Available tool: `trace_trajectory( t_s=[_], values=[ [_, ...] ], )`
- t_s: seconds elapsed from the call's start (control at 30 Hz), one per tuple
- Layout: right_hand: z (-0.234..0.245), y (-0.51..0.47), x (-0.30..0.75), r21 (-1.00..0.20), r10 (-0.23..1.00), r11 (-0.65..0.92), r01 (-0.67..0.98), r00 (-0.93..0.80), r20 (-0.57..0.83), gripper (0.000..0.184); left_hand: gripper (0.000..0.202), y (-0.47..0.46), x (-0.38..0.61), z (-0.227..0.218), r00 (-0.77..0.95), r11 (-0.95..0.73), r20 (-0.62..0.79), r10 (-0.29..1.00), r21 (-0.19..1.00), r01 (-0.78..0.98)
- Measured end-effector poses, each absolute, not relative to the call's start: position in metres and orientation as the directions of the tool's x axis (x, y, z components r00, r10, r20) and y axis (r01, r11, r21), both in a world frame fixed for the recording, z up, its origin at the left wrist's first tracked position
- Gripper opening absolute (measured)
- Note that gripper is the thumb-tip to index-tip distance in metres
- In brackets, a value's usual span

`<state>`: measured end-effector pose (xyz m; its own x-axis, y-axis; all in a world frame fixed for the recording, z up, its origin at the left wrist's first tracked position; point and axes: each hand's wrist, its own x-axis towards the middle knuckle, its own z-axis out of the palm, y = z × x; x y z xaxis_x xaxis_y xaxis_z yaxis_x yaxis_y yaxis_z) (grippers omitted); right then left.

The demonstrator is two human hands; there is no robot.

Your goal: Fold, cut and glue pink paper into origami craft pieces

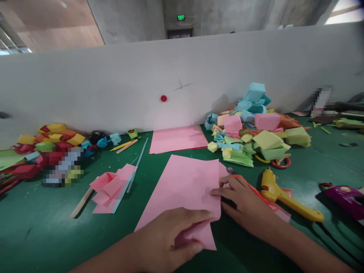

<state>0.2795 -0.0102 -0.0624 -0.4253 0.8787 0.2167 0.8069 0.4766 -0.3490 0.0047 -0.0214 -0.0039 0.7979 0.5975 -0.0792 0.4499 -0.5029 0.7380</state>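
A large pink sheet of paper [184,182] lies in front of me, its near right part bent over in a loose fold. My left hand [167,235] grips the near side of the sheet, with the fingers above the bent layer and the thumb below. At the sheet's right edge, my right hand [241,197] holds the paper between its fingers; the exact contact of the thumb is partly hidden. To the left are a folded pink paper box [105,184] on small pink pieces and a wooden stick [82,203].
Behind the sheet lies a stack of pink paper [178,140]. A heap of coloured paper boxes [267,140] stands back right. A yellow glue gun [287,197] and a purple tool [345,199] lie right. More folded paper pieces [57,136] sit left, before a white partition [119,83].
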Motion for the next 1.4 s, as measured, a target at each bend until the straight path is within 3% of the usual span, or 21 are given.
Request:
trace_trajectory(
  t_s=[0.13,0.23,0.37,0.5,0.6,0.73,0.83,1.07,1.17,1.3,1.4],
  values=[
    [-0.067,-0.005,0.281,-0.381,0.857,0.514,0.768,-0.441,0.267,0.036,0.065,-0.017,0.000,-0.001,0.838,-0.543,-0.016,0.546,0.754,0.369],
    [-0.071,-0.001,0.281,-0.390,0.860,0.504,0.771,-0.407,0.307,0.036,0.084,-0.012,-0.003,0.000,0.887,-0.594,0.010,0.461,0.747,0.300],
    [-0.071,0.002,0.277,-0.346,0.886,0.440,0.828,-0.339,0.316,0.035,0.094,-0.015,0.000,-0.011,0.953,-0.715,-0.093,0.287,0.642,0.278],
    [-0.065,0.007,0.272,-0.248,0.897,0.380,0.891,-0.290,0.334,0.035,0.095,-0.027,0.010,-0.034,0.865,-0.776,-0.012,0.501,0.436,0.455],
    [-0.060,0.015,0.266,-0.178,0.866,0.371,0.911,-0.270,0.420,0.036,0.069,-0.028,0.010,-0.046,0.736,-0.757,0.196,0.648,0.276,0.593],
    [-0.054,0.023,0.246,-0.216,0.803,0.448,0.867,-0.285,0.523,0.038,0.052,-0.018,0.002,-0.054,0.649,-0.737,0.457,0.608,0.022,0.675],
    [-0.050,0.021,0.227,-0.321,0.774,0.535,0.782,-0.300,0.558,0.045,0.052,-0.013,-0.001,-0.057,0.638,-0.701,0.507,0.579,-0.090,0.708],
    [-0.055,0.011,0.222,-0.414,0.663,0.734,0.538,-0.439,0.606,0.037,0.050,-0.008,0.007,-0.060,0.563,-0.645,0.508,0.652,-0.019,0.764],
    [-0.055,0.009,0.228,-0.443,0.621,0.781,0.441,-0.469,0.627,0.036,0.048,-0.010,0.011,-0.058,0.591,-0.715,0.527,0.611,0.048,0.697],
    [-0.051,0.007,0.228,-0.451,0.581,0.814,0.367,-0.496,0.645,0.030,0.041,-0.013,0.009,-0.058,0.637,-0.785,0.555,0.535,0.049,0.617],
    [-0.047,0.007,0.228,-0.486,0.598,0.800,0.351,-0.537,0.595,0.028,0.040,-0.013,0.006,-0.062,0.647,-0.792,0.517,0.561,0.108,0.600]
  ],
)
